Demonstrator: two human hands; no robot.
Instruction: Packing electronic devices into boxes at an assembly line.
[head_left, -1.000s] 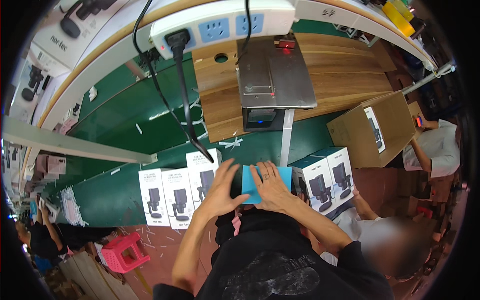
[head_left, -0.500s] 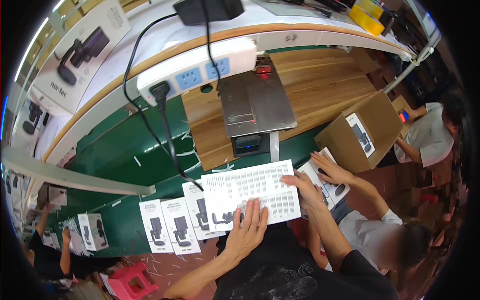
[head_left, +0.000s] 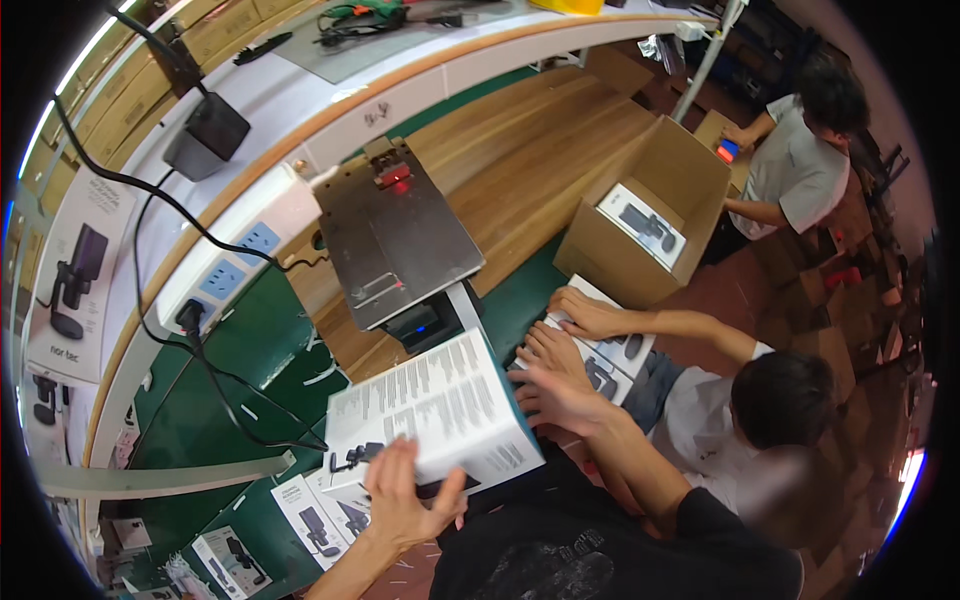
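Observation:
A white printed microphone box [head_left: 420, 410] is tilted in front of me, its text-covered side up and a teal edge at its right end. My left hand [head_left: 405, 505] grips its near left edge, fingers on the printed face and thumb apart. Beside the right end is my right hand [head_left: 570, 405], fingers stretched and spread; whether the fingertips touch the box I cannot tell. More white microphone boxes [head_left: 308, 520] lie on the green table to the left, partly hidden behind my left hand and the held box.
A metal plate device [head_left: 400, 235] with a red light rests on a wooden board [head_left: 520, 150]. A power strip [head_left: 235, 250] trails black cables towards the held box. At right, a co-worker's hands [head_left: 590, 315] rest on white boxes, near an open carton [head_left: 640, 265]. Another person stands beyond.
The view has turned right. The held box has tilted, showing its side and teal end. My right hand has loosened from its right edge; my left hand has shifted to its near left edge.

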